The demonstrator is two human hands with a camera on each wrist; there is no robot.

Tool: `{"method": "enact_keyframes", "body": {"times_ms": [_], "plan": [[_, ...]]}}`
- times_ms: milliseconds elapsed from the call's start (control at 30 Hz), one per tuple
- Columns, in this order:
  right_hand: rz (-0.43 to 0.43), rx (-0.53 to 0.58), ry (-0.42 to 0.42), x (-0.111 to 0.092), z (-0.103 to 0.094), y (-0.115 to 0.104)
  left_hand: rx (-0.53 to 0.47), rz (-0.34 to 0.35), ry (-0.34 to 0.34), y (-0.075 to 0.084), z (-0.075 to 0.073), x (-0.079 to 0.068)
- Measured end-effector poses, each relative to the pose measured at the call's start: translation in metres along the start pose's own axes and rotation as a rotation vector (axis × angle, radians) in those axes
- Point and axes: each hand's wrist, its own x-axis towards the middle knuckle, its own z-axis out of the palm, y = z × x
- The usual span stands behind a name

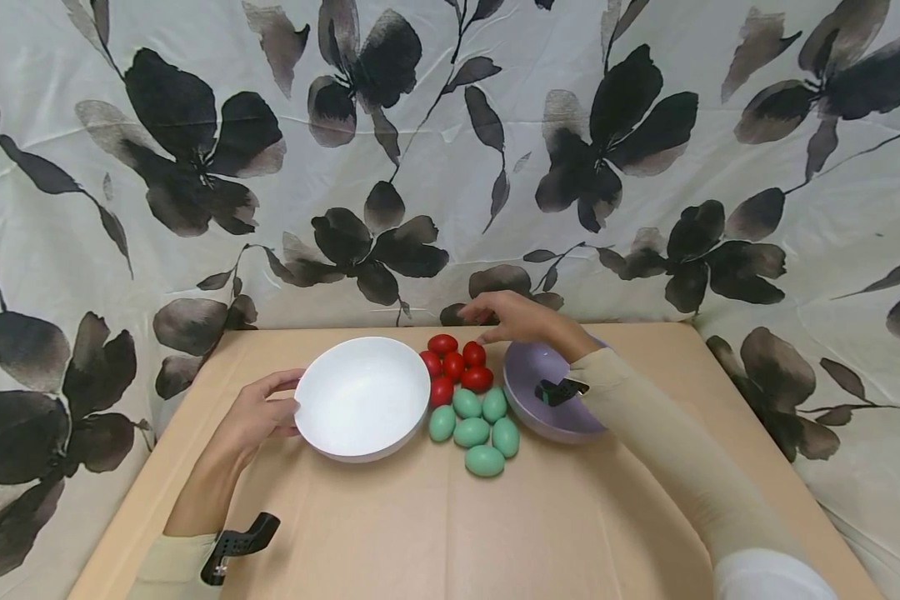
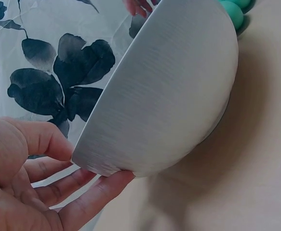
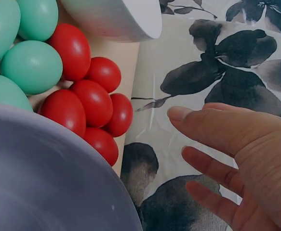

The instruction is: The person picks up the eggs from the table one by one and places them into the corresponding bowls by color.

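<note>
My left hand (image 1: 261, 414) pinches the left rim of a white bowl (image 1: 363, 400), thumb at the rim and fingers against the outer wall. In the left wrist view the bowl (image 2: 164, 91) looks tilted. My right hand (image 1: 516, 319) hovers just beyond several red eggs (image 1: 453, 365), fingers loosely bent and holding nothing. The right wrist view shows a gap between this hand (image 3: 241, 159) and the red eggs (image 3: 93, 103). Several mint green eggs (image 1: 472, 432) lie nearer me, between the white bowl and a purple bowl (image 1: 525, 400). My right forearm passes over the purple bowl, hiding part of it.
All of this stands on a light wooden table (image 1: 450, 525). Behind its far edge hangs a white cloth (image 1: 495, 208) with dark printed flowers. Each wrist carries a small black camera mount (image 1: 240, 546).
</note>
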Motion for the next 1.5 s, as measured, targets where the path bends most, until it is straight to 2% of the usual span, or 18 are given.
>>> {"method": "enact_keyframes", "body": {"times_ms": [567,833,1067,1500], "plan": [[0.052,0.024,-0.105,0.028,0.007,0.014,-0.024,0.006,-0.003,-0.003,0.000,0.002],[0.042,0.025,-0.129,0.043,0.011,0.020,-0.047,0.000,-0.010,-0.004,0.002,0.001],[0.085,0.015,-0.155,0.052,0.015,0.019,-0.052,-0.010,-0.006,-0.004,0.002,0.002],[0.093,-0.013,-0.164,0.071,0.021,0.022,-0.053,0.010,0.000,-0.003,0.003,0.003]]}}
